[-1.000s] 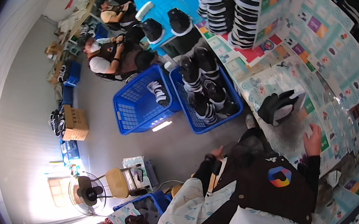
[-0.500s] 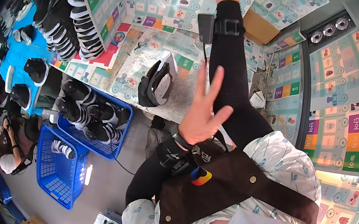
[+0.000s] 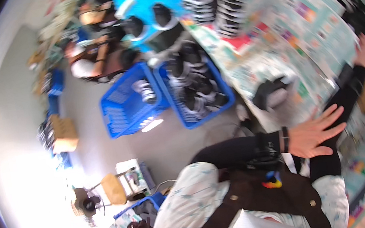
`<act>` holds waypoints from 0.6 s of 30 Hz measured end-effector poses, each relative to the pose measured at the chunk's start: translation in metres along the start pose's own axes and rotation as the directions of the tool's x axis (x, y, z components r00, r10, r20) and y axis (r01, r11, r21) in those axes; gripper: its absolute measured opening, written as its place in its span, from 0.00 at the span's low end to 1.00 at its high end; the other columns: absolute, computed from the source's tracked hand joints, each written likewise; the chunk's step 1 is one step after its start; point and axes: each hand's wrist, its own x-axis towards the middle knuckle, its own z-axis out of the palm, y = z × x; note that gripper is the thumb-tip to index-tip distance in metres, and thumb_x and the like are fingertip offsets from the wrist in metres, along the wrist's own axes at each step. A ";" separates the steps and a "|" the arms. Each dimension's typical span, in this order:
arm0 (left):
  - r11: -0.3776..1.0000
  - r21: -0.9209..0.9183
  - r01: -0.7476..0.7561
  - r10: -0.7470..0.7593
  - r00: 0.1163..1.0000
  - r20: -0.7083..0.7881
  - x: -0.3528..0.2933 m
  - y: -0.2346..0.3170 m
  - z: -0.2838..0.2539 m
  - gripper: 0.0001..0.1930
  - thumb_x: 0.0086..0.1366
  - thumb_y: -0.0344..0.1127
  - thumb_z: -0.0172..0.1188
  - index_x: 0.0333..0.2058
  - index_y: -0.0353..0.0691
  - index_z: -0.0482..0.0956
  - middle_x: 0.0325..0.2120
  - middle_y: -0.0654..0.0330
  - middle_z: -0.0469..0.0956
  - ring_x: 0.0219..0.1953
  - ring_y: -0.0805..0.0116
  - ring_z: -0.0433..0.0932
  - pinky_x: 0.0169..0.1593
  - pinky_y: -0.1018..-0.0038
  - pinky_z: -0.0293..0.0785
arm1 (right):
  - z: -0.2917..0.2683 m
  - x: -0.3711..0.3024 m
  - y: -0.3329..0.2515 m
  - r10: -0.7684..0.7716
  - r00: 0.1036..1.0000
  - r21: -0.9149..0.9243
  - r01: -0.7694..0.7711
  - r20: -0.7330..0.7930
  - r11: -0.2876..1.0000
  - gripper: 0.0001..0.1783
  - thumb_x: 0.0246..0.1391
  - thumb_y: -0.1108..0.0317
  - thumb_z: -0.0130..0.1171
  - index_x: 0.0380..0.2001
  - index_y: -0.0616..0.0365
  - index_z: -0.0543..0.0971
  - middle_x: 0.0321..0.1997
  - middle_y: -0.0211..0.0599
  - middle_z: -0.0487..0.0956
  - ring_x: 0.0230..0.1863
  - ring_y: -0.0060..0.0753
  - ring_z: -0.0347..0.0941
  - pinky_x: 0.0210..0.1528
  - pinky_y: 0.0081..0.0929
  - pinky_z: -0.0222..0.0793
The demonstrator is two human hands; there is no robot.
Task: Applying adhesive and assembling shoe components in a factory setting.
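My left hand [image 3: 316, 135] is held over my right forearm with its fingers spread, and nothing is in it. My right arm stretches to the far right of the bench. There my right hand [image 3: 364, 54] is at the edge of the upright printed panel [image 3: 305, 6], close to several black shoe parts [image 3: 356, 12] behind it. Blur hides whether its fingers hold anything. A black and grey shoe [image 3: 269, 93] lies on the bench [image 3: 251, 68], beyond my left hand and apart from both hands.
Stacked black and white shoe parts [image 3: 228, 8] stand at the back of the bench. Left of it are a blue basket [image 3: 225, 100] filled with shoes and another blue basket [image 3: 116, 129] with one striped shoe. People sit beside a blue surface [image 3: 144, 1]; a stool [image 3: 113, 189] stands lower left.
My view has swung round, so the bench and baskets appear further right and are blurred. My left hand is still raised with fingers spread; my right arm is still stretched toward the black things.
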 end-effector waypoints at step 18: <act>0.736 -0.216 0.642 -0.677 0.695 -0.241 -0.099 -0.066 -0.087 0.34 0.71 0.47 0.58 0.68 0.35 0.59 0.50 0.52 0.80 0.33 0.60 0.83 0.40 0.66 0.78 | -0.224 -0.444 0.137 0.661 0.751 -0.989 0.106 0.012 -0.101 0.34 0.44 0.68 0.67 0.55 0.65 0.67 0.57 0.59 0.68 0.57 0.65 0.68 0.63 0.49 0.64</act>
